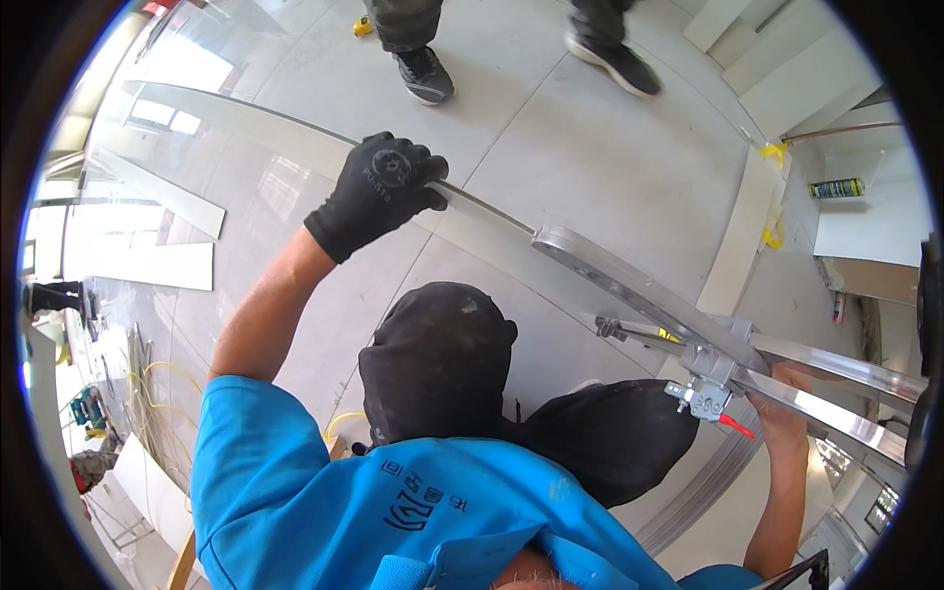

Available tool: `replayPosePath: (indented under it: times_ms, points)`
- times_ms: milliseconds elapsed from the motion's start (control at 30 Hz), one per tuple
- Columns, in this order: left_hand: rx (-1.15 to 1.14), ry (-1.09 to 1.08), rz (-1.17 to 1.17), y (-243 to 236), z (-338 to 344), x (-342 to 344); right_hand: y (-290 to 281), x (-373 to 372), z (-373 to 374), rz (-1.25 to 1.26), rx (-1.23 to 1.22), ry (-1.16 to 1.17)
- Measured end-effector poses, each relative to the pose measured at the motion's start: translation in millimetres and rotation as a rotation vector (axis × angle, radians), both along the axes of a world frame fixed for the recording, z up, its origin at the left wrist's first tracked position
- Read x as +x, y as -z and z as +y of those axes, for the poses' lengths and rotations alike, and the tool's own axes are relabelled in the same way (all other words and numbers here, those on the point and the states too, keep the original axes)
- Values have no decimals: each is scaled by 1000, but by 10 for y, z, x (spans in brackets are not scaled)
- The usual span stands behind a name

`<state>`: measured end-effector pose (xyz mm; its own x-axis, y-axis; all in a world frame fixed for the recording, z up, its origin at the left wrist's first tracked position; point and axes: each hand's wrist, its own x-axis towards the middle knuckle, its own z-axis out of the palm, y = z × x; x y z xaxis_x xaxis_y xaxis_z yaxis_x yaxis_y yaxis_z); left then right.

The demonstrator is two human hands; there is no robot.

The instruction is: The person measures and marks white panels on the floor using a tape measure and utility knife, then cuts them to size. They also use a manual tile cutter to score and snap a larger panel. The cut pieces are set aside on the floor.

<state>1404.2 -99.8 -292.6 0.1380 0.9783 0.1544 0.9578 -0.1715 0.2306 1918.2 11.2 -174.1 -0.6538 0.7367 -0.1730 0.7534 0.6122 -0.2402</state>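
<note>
My left hand (382,187), in a black glove, is closed over the upper edge of a large glass pane (295,182). The thin edge runs on from the glove to the rounded end of a long aluminium bar (629,280). That bar meets a metal clamp bracket (710,364) with a small red-tipped lever (736,426), where two shiny rails (836,418) lead off to the right. My right hand (780,388) is beside the bracket, behind the lower rail. Its fingers are hidden, so what it holds cannot be made out.
Ahead stands another person, in dark shoes (425,76), near a yellow tape measure (363,27). White panels (162,265) lie at left, pale boards (816,69) at upper right. A spray can (836,188) is at far right. Yellow cord (162,374) tangles at lower left.
</note>
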Motion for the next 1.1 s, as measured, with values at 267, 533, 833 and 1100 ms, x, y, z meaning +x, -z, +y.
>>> replayPosePath:
  times_ms: [267, 533, 833, 1100]
  points:
    - [72, -30, -65, -5, -3, 22, 28, 144, 54, -152, -10, -7]
    - [99, -75, -69, -60, -5, 29, -90, -74, -7, -42, 7, -68]
    - [125, -96, -2, -160, -13, 158, -65, -83, 3, 15, -144, 59]
    - [230, -23, -118, -91, 4, 71, -138, -161, 51, 8, -101, -15]
